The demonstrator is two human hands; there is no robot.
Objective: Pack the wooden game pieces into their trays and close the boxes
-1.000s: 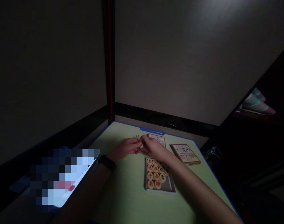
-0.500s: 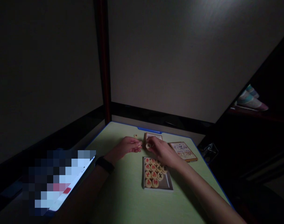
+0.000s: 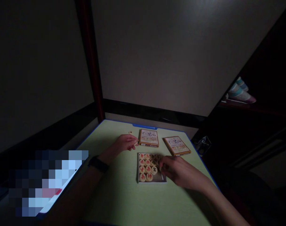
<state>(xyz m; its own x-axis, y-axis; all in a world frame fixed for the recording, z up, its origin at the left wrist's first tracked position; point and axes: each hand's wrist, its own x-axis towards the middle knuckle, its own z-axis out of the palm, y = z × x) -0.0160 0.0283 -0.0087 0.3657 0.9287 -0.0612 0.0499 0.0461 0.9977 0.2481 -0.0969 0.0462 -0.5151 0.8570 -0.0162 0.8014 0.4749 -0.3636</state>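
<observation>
On the green table, an open shallow box (image 3: pixel 158 178) holds rows of round wooden Chinese chess pieces (image 3: pixel 148 169) with red or black characters. The lower right of the box shows bare bottom. My right hand (image 3: pixel 178 171) is at the box's right side, fingers pinched on a Chinese chess piece that they mostly hide. My left hand (image 3: pixel 126 142) hovers beyond the box's upper left, closed on another Chinese chess piece (image 3: pixel 135 143) between thumb and fingertips. One loose piece (image 3: pixel 130 132) lies just behind the left hand.
Two flat printed boxes lie behind the open one: one box (image 3: pixel 149 137) near my left fingertips, the other box (image 3: pixel 176 145) to the right. A lit, pixelated screen (image 3: pixel 51 201) is at lower left. Walls rise behind the green table (image 3: pixel 124 197). Shoes (image 3: pixel 240 92) sit at far right.
My right hand has come from beside my left hand, with a chess piece, back to the right side of the open box. My left hand keeps its piece. The view has shifted slightly.
</observation>
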